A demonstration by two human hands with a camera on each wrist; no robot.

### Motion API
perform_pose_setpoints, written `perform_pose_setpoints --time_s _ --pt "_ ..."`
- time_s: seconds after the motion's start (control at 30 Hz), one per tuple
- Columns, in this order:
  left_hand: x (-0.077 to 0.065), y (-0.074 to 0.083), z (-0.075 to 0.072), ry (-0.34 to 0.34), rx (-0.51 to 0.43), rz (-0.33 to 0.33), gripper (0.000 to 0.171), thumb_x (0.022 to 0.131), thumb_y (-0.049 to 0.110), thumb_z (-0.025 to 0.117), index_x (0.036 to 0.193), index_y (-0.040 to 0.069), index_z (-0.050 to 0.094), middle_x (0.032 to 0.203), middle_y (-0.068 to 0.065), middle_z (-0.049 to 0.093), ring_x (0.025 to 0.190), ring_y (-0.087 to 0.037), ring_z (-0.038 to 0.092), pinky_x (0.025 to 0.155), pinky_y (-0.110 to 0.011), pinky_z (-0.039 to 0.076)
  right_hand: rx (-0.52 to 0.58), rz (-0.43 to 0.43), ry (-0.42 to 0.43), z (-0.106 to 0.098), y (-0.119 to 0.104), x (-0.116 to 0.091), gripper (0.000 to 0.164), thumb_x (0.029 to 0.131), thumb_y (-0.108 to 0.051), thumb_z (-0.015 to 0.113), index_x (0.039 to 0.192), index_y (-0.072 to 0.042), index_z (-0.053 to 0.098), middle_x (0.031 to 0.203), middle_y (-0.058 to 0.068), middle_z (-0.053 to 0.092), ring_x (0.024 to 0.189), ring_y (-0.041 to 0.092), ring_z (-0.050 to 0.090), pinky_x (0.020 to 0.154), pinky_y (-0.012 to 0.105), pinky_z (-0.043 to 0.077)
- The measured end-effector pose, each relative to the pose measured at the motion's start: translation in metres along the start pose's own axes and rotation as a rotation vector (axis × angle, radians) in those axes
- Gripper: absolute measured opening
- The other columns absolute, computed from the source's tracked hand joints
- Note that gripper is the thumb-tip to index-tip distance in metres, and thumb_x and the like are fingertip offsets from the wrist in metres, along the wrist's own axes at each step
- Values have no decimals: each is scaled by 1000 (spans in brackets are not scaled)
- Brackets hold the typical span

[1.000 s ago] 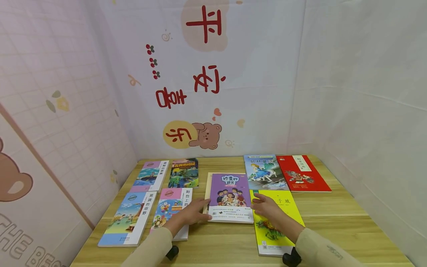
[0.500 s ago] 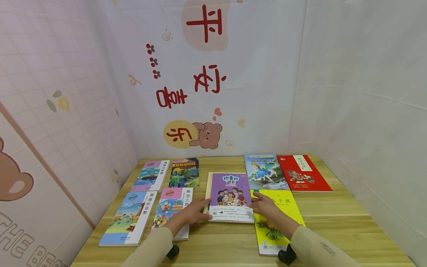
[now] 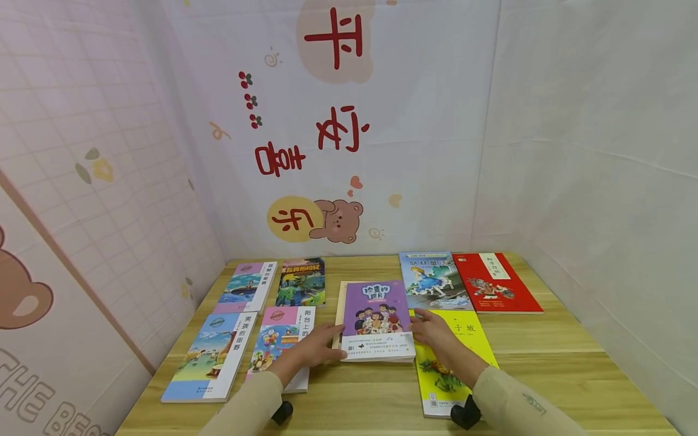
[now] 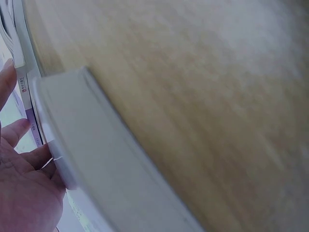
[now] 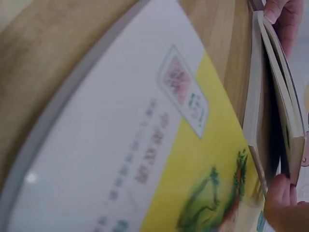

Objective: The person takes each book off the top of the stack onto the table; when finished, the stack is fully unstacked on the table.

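Near the table's middle a purple paperback book lies over a cream-edged book that shows at its left. My left hand holds the purple book by its lower left corner, thumb at the front and fingers along the spine. At the right edge my right hand grips it, above a yellow book. In the right wrist view, the right fingers pinch the upper book's raised edge, and a dark gap parts it from the book beneath. The left thumb touches its far corner.
To the left lie several picture-cover books, among them a blue-and-white one and a pink-and-white one. A blue book and a red book lie at the back right. Fabric walls enclose the wooden table.
The purple book's right side has risen slightly, and a gap shows under its front right corner. My right hand has shifted a little upward with it; the left has stayed in place.
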State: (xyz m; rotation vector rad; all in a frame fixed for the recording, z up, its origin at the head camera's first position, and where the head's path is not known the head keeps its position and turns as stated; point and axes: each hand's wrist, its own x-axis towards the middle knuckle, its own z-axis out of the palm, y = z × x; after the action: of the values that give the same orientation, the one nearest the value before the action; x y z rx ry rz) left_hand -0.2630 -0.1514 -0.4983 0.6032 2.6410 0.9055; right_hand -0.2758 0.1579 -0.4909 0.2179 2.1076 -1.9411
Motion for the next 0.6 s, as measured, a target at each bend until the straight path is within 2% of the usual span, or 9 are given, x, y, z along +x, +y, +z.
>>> perform_pose_setpoints --time_s 0.13,0.33,0.47,0.6 --pt "1 -2 1 0 2 -7 72 94 32 69 153 5 37 154 -27 31 142 -46 27 111 -61 27 65 -17 -12 2 -3 1 70 96 -7 60 155 2 24 150 28 37 133 41 44 107 51 39" --pt "2 -4 1 5 5 -5 72 94 32 70 152 5 38 154 -27 31 142 -45 27 111 -61 27 47 -29 -20 5 -4 5 69 95 -8 61 153 5 26 150 29 36 133 42 43 108 52 37" --pt "2 -3 0 4 -4 -4 72 94 32 70 152 4 38 154 -27 31 142 -45 27 111 -61 27 36 -42 -48 8 -1 9 62 96 -9 62 150 6 34 142 26 48 121 36 55 103 49 45" --pt "2 -4 0 5 -5 0 73 94 32 70 152 4 38 153 -28 31 142 -46 27 111 -61 27 32 -40 -67 10 2 11 60 96 -8 60 150 2 36 126 21 63 101 30 67 87 43 55"
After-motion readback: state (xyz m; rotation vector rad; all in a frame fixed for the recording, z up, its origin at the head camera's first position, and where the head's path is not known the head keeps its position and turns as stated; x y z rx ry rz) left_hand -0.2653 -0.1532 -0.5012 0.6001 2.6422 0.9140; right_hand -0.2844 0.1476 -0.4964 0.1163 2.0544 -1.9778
